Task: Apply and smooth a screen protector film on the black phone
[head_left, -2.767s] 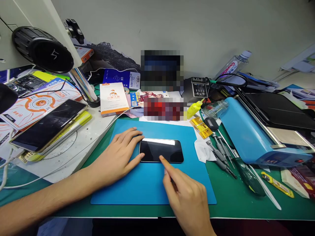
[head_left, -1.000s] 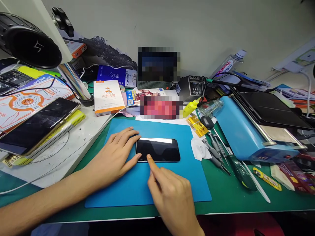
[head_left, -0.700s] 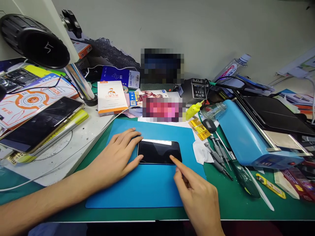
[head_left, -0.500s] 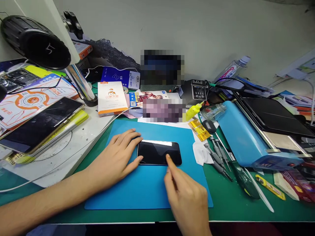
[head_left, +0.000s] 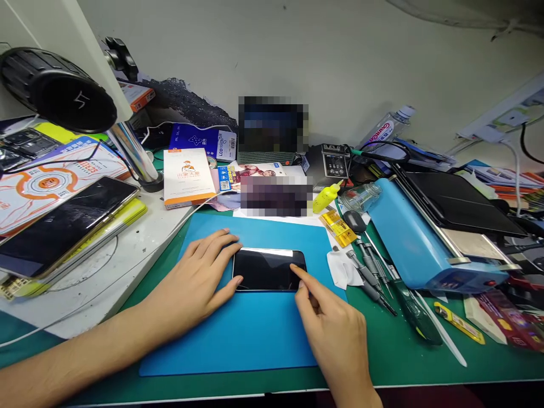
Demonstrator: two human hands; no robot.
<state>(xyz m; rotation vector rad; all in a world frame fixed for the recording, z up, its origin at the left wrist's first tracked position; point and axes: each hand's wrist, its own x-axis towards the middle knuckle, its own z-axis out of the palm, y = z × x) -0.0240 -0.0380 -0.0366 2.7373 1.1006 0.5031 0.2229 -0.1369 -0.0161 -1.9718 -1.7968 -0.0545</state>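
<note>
A smartphone [head_left: 266, 271] with a dark screen and a pale reflection along its far edge lies flat on a blue mat [head_left: 238, 334]. My left hand [head_left: 204, 266] holds its left end, the index fingertip at the far corner and the thumb at the near one. From the near right, my right hand [head_left: 334, 317] reaches over with the index finger stretched onto the screen's right part. Its thumb is by the phone's near edge and the other fingers are curled, with nothing seen in them.
Several screwdrivers [head_left: 372, 283], a white cloth [head_left: 342, 269] and a yellow bottle [head_left: 326, 198] lie right of the mat. Beyond stands a blue machine [head_left: 403, 238]. Leftward are a white platform [head_left: 127, 260], another phone [head_left: 72, 226] and a metal post [head_left: 131, 150].
My right index finger has shifted toward the phone's right end, and the right hand has turned slightly. The left hand keeps its place on the phone. The whole view has shifted a little.
</note>
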